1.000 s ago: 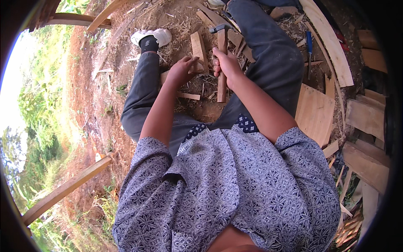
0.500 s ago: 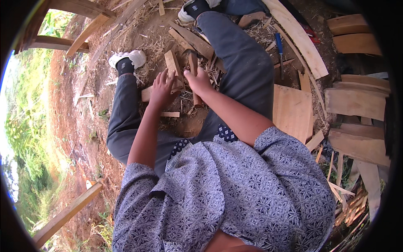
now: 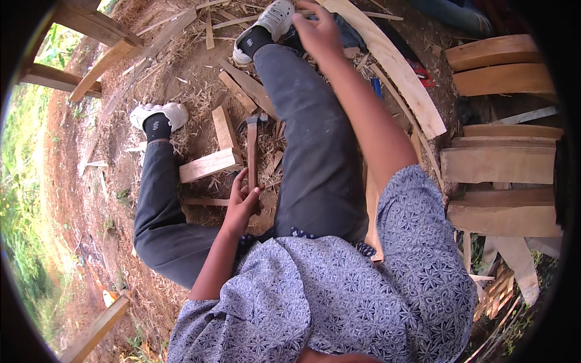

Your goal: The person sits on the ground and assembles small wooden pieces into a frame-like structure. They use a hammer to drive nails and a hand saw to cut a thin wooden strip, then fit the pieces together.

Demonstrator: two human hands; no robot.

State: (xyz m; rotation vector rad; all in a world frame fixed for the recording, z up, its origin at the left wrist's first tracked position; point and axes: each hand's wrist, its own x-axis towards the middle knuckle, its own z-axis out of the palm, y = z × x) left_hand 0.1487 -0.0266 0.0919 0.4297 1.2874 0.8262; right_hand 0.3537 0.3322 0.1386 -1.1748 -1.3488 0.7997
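Observation:
My left hand [image 3: 243,202] is closed around the lower end of the wooden handle of a hammer [image 3: 252,148]. The hammer's dark metal head points away from me, between my legs. Just left of it, two short wood blocks [image 3: 209,165] meet at an angle on the ground. My right hand [image 3: 319,35] is stretched far forward above my right leg, close to my right shoe [image 3: 275,18] and a dark blue cloth [image 3: 350,36]. Its fingers look apart with nothing visible in them, though the tips are near the picture's upper edge.
A long curved plank [image 3: 393,66] lies to the right. Beside it show a blue tool handle [image 3: 376,88], partly hidden by my right arm, and a red-and-black tool [image 3: 423,75]. Stacked boards [image 3: 499,166] stand at the far right. Wood shavings cover the dirt; wooden beams [image 3: 91,27] rise at upper left.
My right hand has let go of the hammer and swung forward and right. My left hand has moved from the wood blocks to the hammer's handle. The view has shifted somewhat.

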